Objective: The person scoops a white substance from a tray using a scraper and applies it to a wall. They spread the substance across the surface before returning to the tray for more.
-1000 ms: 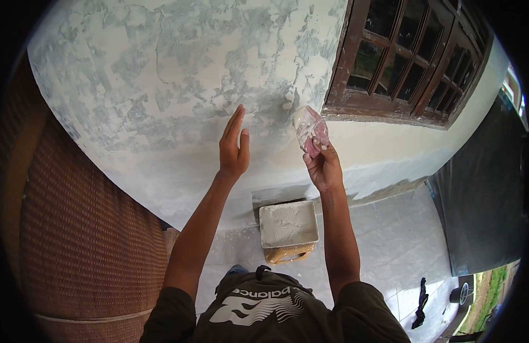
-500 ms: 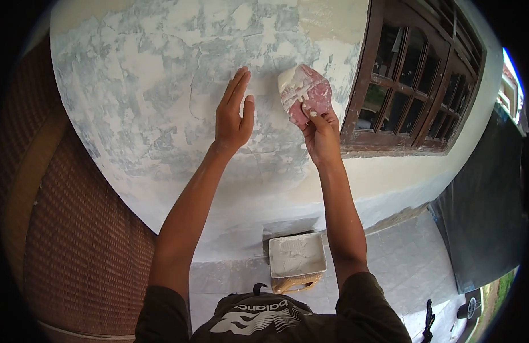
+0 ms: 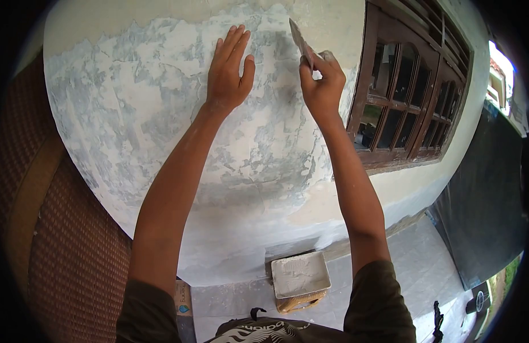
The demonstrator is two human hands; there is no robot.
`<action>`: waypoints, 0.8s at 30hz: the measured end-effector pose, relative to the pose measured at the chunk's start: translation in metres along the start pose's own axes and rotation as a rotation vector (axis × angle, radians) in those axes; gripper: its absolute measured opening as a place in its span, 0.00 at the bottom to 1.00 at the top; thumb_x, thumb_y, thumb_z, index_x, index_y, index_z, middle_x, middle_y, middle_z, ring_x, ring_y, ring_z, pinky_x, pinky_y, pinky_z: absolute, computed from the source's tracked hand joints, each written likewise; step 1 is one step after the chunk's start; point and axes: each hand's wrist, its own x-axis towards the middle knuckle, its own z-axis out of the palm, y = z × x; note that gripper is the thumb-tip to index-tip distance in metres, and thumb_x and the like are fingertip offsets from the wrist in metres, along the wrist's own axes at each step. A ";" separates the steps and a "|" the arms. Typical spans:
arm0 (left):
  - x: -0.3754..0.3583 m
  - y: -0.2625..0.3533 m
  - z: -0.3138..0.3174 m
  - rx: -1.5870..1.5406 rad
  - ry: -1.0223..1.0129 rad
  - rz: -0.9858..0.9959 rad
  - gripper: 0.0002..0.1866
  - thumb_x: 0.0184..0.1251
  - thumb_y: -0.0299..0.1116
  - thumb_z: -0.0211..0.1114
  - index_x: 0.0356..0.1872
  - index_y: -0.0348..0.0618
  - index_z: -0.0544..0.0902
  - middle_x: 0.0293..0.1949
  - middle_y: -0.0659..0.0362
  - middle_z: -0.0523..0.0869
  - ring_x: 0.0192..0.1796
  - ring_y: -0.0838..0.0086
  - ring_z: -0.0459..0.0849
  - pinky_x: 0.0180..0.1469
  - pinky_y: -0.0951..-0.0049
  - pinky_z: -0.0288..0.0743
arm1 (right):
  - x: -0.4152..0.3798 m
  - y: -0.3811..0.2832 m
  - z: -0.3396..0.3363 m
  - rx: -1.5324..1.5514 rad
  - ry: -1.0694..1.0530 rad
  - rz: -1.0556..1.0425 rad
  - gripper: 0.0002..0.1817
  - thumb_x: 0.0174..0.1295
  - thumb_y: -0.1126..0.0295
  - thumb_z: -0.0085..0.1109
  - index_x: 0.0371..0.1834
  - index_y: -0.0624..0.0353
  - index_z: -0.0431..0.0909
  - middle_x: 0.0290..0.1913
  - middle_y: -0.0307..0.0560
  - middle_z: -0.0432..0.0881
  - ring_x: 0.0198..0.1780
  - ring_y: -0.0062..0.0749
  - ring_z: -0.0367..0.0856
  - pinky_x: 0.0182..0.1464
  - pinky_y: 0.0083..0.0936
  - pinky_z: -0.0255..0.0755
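My right hand (image 3: 323, 86) grips a putty scraper (image 3: 300, 41), a thin flat blade now turned nearly edge-on, with its tip pointing up and left near the wall. Fingers and thumb are closed round its lower end. My left hand (image 3: 229, 74) is raised with its palm toward the wall, fingers stretched out and the thumb apart, holding nothing. Both hands are in front of the wall (image 3: 161, 114), which is patchy with white putty over grey. Above the patched area runs a plain cream band.
Right of my hands is a brown wooden window (image 3: 404, 91) with glass panes. Below, a white tray of putty (image 3: 300, 275) rests on a tan stool (image 3: 300, 302) on the grey tiled floor. A woven brown panel (image 3: 76, 240) stands left, a dark sheet (image 3: 482, 200) right.
Both hands have moved higher up the wall. The scraper has turned from showing its broad pinkish, putty-smeared face to nearly edge-on. My left hand stays open.
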 end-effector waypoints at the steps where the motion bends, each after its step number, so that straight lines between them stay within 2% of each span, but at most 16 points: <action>1: 0.001 -0.007 0.005 -0.003 0.002 0.004 0.25 0.73 0.30 0.54 0.69 0.34 0.74 0.73 0.49 0.73 0.79 0.57 0.65 0.79 0.49 0.55 | 0.009 0.001 0.003 -0.171 0.012 -0.196 0.18 0.52 0.80 0.67 0.49 0.63 0.87 0.32 0.49 0.80 0.36 0.41 0.77 0.38 0.35 0.74; 2: 0.000 -0.012 0.009 0.056 0.021 0.001 0.25 0.73 0.31 0.54 0.69 0.35 0.74 0.74 0.49 0.72 0.79 0.57 0.64 0.80 0.49 0.55 | 0.017 0.004 0.007 -0.275 0.006 -0.291 0.22 0.49 0.78 0.69 0.51 0.60 0.87 0.35 0.47 0.83 0.41 0.45 0.77 0.41 0.37 0.75; 3: -0.001 -0.017 0.014 0.115 0.040 -0.003 0.26 0.72 0.32 0.54 0.70 0.36 0.74 0.75 0.50 0.71 0.80 0.58 0.64 0.80 0.50 0.55 | 0.023 0.008 0.010 -0.280 0.007 -0.292 0.22 0.49 0.78 0.69 0.51 0.60 0.87 0.35 0.47 0.83 0.41 0.45 0.77 0.41 0.37 0.75; 5: -0.005 -0.020 0.017 0.155 0.018 0.007 0.27 0.72 0.32 0.54 0.70 0.36 0.73 0.75 0.50 0.71 0.80 0.59 0.64 0.80 0.51 0.55 | 0.035 0.016 0.018 -0.439 0.006 -0.480 0.23 0.49 0.76 0.71 0.53 0.57 0.87 0.38 0.42 0.85 0.43 0.41 0.77 0.43 0.36 0.76; 6: -0.006 -0.019 0.017 0.202 -0.005 0.015 0.27 0.72 0.33 0.55 0.71 0.37 0.73 0.75 0.50 0.71 0.80 0.59 0.64 0.80 0.51 0.55 | 0.040 0.021 0.023 -0.465 0.015 -0.504 0.25 0.48 0.75 0.72 0.54 0.55 0.87 0.38 0.39 0.86 0.44 0.40 0.77 0.43 0.34 0.76; 9: -0.007 -0.019 0.016 0.216 -0.008 0.017 0.27 0.71 0.33 0.55 0.70 0.37 0.73 0.75 0.49 0.70 0.80 0.59 0.65 0.79 0.52 0.57 | 0.052 0.033 0.031 -0.487 0.016 -0.558 0.22 0.49 0.75 0.70 0.51 0.55 0.88 0.36 0.39 0.86 0.44 0.39 0.78 0.43 0.34 0.75; 13: -0.007 -0.016 0.016 0.226 0.008 0.020 0.27 0.71 0.32 0.55 0.70 0.36 0.74 0.75 0.49 0.71 0.79 0.59 0.66 0.79 0.53 0.58 | 0.050 0.041 0.038 -0.485 -0.081 -0.549 0.19 0.49 0.76 0.69 0.47 0.57 0.88 0.35 0.40 0.86 0.47 0.39 0.79 0.46 0.34 0.73; 15: -0.008 -0.016 0.016 0.180 0.003 0.011 0.28 0.71 0.28 0.53 0.72 0.37 0.71 0.76 0.51 0.70 0.80 0.58 0.63 0.79 0.50 0.55 | 0.041 0.044 0.040 -0.458 -0.133 -0.563 0.17 0.48 0.76 0.69 0.45 0.58 0.89 0.35 0.41 0.86 0.49 0.39 0.79 0.49 0.35 0.71; 17: -0.008 -0.017 0.016 0.186 0.009 0.006 0.28 0.71 0.27 0.53 0.72 0.37 0.72 0.76 0.51 0.70 0.80 0.58 0.64 0.79 0.50 0.56 | 0.027 0.044 0.038 -0.439 -0.154 -0.545 0.18 0.49 0.75 0.69 0.46 0.58 0.89 0.34 0.42 0.85 0.51 0.39 0.79 0.51 0.35 0.69; 21: -0.010 -0.020 0.017 0.176 0.043 0.003 0.26 0.71 0.26 0.52 0.71 0.37 0.73 0.75 0.51 0.72 0.79 0.58 0.66 0.79 0.51 0.57 | -0.014 0.030 0.023 -0.399 -0.243 -0.491 0.19 0.47 0.76 0.70 0.46 0.60 0.89 0.33 0.43 0.84 0.51 0.39 0.80 0.47 0.34 0.70; 24: -0.010 -0.018 0.018 0.189 0.047 -0.009 0.26 0.71 0.26 0.51 0.70 0.36 0.75 0.74 0.51 0.73 0.78 0.58 0.67 0.78 0.51 0.58 | -0.020 0.017 0.013 -0.233 -0.201 -0.560 0.21 0.45 0.78 0.71 0.47 0.60 0.89 0.32 0.42 0.83 0.44 0.39 0.79 0.41 0.35 0.71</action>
